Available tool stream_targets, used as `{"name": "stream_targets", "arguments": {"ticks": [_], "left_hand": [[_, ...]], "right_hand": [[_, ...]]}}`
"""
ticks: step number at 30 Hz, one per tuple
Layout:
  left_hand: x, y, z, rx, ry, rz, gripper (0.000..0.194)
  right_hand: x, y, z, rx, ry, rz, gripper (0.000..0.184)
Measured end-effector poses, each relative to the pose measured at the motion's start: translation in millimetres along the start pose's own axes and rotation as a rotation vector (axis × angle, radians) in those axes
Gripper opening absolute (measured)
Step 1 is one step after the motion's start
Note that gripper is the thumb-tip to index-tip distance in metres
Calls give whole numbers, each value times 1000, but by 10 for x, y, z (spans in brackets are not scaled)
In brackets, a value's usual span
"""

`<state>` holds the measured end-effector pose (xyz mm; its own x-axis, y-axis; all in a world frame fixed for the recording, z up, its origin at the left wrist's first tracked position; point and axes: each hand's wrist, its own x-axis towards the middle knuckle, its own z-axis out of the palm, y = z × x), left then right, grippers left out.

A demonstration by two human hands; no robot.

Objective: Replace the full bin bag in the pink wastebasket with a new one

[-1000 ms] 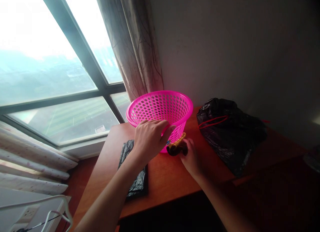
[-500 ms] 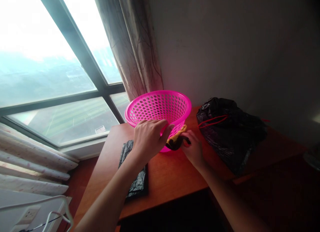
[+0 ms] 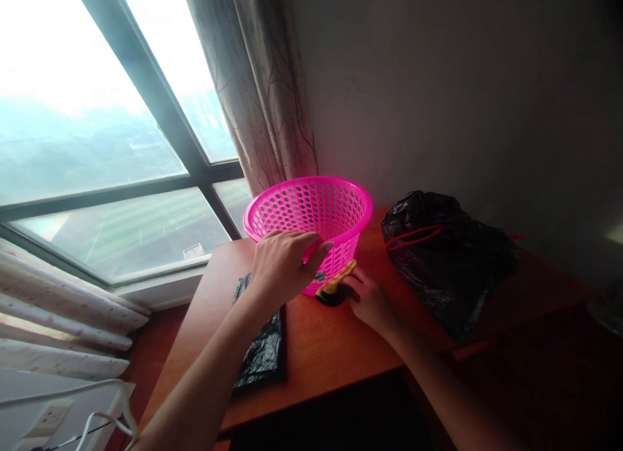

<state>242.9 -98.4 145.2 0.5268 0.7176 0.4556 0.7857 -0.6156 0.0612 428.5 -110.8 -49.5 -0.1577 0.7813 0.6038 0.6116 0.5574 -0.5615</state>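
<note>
A pink perforated plastic basket (image 3: 335,207) stands on a reddish wooden table (image 3: 321,347) near the window corner. My left hand (image 3: 282,266) is curled over the basket's near rim and grips it, tilting it slightly. My right hand (image 3: 372,302) rests on the table at the basket's foot, fingers pinched on a small black and yellow object (image 3: 335,287) that lies against the basket's base. What that object is I cannot make out.
A folded black plastic bag (image 3: 263,347) lies flat on the table's left part under my left forearm. A crumpled black bag with red drawstrings (image 3: 442,256) sits at the right. A patterned curtain (image 3: 263,87) hangs behind the basket, beside the window. Wall socket at lower left.
My right hand has brought the black and yellow object down and left, to the tabletop at the basket's base. My left hand has kept its hold on the rim.
</note>
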Motion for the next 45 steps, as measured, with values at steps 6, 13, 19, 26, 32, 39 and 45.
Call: {"name": "stream_targets", "arguments": {"ticks": [6, 13, 19, 26, 32, 39, 45], "left_hand": [[-4, -79, -34, -50, -12, 99, 31], [7, -129, -43, -59, -25, 162, 32], [13, -90, -82, -25, -37, 132, 32], [-7, -141, -98, -96, -16, 182, 29], [18, -351, -76, -248, -67, 324, 28], [91, -490, -98, -343, -150, 380, 29], [108, -583, -169, -318, -175, 417, 30]], "right_hand": [[-110, 161, 141, 69, -3, 127, 36], [-82, 129, 257, 171, 241, 193, 29], [-33, 63, 196, 227, 275, 162, 29], [394, -222, -467, 175, 486, 30, 24], [458, -254, -639, 159, 494, -14, 20], [-92, 205, 65, 151, 156, 231, 20], [-33, 177, 104, 210, 225, 242, 20]]}}
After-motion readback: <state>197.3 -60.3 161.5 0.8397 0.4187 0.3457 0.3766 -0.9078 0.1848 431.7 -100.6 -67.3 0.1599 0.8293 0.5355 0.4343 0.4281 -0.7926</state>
